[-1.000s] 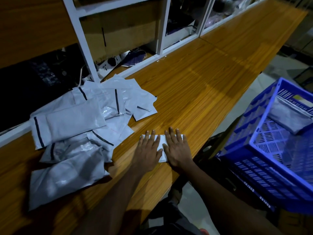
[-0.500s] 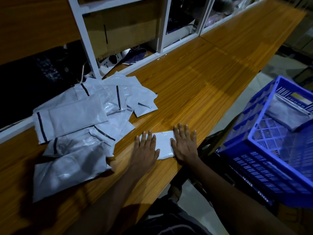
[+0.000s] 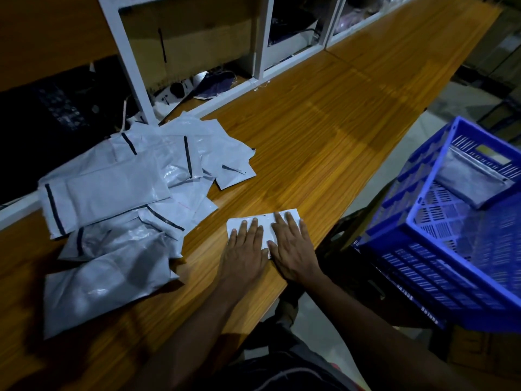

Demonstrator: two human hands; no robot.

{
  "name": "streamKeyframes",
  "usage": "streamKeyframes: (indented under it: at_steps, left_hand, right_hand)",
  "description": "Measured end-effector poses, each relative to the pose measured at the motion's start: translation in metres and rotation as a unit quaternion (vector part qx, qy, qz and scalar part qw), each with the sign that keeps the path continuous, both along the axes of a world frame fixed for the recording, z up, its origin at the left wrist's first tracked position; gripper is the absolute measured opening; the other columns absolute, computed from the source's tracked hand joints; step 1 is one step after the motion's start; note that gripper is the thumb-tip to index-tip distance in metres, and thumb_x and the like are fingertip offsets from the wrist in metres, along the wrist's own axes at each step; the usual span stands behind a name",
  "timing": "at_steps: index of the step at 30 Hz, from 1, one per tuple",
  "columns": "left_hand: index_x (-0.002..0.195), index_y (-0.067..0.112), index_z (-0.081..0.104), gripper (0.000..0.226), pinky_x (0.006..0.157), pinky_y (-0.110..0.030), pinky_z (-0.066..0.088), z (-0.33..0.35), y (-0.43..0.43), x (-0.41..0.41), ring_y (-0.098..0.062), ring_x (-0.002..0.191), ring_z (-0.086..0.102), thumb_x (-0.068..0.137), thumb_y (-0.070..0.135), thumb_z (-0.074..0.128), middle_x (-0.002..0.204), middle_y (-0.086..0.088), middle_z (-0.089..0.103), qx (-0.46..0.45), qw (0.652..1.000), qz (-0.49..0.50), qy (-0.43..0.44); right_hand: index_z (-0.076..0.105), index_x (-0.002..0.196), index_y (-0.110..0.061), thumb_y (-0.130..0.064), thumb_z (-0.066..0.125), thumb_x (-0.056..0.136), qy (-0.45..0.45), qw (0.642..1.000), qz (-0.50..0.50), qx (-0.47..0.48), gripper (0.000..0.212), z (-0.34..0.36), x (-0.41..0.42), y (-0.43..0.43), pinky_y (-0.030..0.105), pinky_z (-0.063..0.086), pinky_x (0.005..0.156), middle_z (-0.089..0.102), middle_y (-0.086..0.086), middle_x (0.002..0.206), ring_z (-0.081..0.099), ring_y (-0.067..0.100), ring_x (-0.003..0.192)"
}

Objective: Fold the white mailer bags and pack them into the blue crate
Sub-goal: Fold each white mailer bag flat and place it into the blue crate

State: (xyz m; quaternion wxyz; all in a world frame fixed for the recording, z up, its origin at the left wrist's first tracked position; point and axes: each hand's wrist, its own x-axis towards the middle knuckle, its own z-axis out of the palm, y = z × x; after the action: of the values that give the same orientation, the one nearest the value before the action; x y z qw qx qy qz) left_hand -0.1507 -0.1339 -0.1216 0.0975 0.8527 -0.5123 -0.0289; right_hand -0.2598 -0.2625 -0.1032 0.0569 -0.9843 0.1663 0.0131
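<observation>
Left hand (image 3: 244,251) and right hand (image 3: 293,251) press flat, side by side, on folded mailer bag (image 3: 265,221).

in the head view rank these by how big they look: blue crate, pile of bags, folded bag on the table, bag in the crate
1. pile of bags, blue crate: look alike; the frame edge cuts the crate off.
2. bag in the crate, folded bag: too close to rank; the folded one is partly covered.

Glossy crinkled plastic mailer bags (image 3: 112,210), smooth varnished wood-grain tabletop (image 3: 324,131), perforated hard-plastic blue crate (image 3: 439,249).
</observation>
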Motion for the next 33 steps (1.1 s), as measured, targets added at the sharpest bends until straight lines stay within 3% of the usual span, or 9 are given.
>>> streamKeyframes:
  at_steps: [5,11,15,18,21,23,33]
  left_hand:
    - [0.142,0.0,0.05,0.067,0.111,-0.056,0.038,0.002,0.008,0.002,-0.039,0.14,0.041,0.095,0.044,0.032,0.152,-0.022,0.043,-0.008,1.0,0.021,0.021]
    - [0.135,0.001,0.057,0.064,0.111,-0.062,0.034,0.011,0.004,0.003,-0.043,0.138,0.043,0.091,0.04,0.033,0.147,-0.022,0.048,-0.009,0.999,0.032,0.009]
    - [0.132,0.005,0.063,0.053,0.11,-0.06,0.035,0.017,-0.023,0.008,-0.04,0.135,0.047,0.093,0.034,0.04,0.143,-0.017,0.054,-0.005,1.0,0.019,-0.019]
    - [0.141,0.009,0.055,0.057,0.112,-0.058,0.033,0.013,-0.037,0.009,-0.039,0.141,0.04,0.092,0.038,0.056,0.15,-0.013,0.048,0.029,0.999,0.023,-0.001]
    - [0.146,0.011,0.049,0.06,0.112,-0.059,0.031,0.004,-0.033,0.017,-0.039,0.145,0.033,0.097,0.038,0.029,0.155,-0.012,0.041,0.036,0.999,0.008,0.002]
    - [0.15,0.011,0.043,0.062,0.112,-0.06,0.03,0.002,-0.031,0.025,-0.041,0.146,0.03,0.098,0.039,0.023,0.158,-0.013,0.036,0.038,0.999,-0.012,-0.003]
    - [0.155,0.013,0.032,0.071,0.114,-0.058,0.028,-0.002,-0.025,0.039,-0.04,0.148,0.023,0.099,0.053,0.014,0.163,-0.015,0.023,0.044,0.999,-0.005,0.003]
  right_hand:
    - [0.043,0.144,0.004,-0.043,0.009,0.106,0.027,0.998,-0.061,0.009,0.069,0.006,-0.002,-0.012,0.064,0.029,0.113,0.032,0.023,0.156,0.033,0.042,0.144]
    - [0.037,0.15,0.001,-0.049,-0.001,0.104,0.012,0.987,-0.152,0.046,0.077,0.007,-0.002,-0.017,0.059,0.01,0.119,0.027,0.024,0.158,0.021,0.043,0.148]
    - [0.044,0.143,0.007,-0.039,0.006,0.108,-0.032,0.992,-0.11,0.061,0.07,0.016,0.024,-0.008,0.063,0.026,0.113,0.039,0.029,0.15,0.032,0.049,0.141]
    - [0.039,0.147,0.003,-0.046,0.0,0.104,0.016,0.995,-0.065,0.072,0.076,0.018,0.045,-0.012,0.062,0.027,0.113,0.035,0.027,0.154,0.029,0.048,0.143]
    - [0.015,0.158,-0.01,-0.049,-0.006,0.096,0.074,0.995,-0.058,0.026,0.077,0.01,0.047,-0.023,0.059,0.015,0.119,0.008,0.015,0.165,0.006,0.038,0.152]
    - [0.002,0.159,-0.015,-0.052,-0.013,0.09,0.095,0.994,-0.06,0.014,0.08,0.009,0.049,-0.029,0.055,0.005,0.12,-0.006,0.009,0.166,-0.006,0.034,0.153]
    - [-0.005,0.159,-0.02,-0.059,-0.013,0.089,0.105,0.99,-0.082,0.041,0.081,0.007,0.048,-0.039,0.056,-0.001,0.12,-0.017,0.002,0.165,-0.014,0.029,0.152]
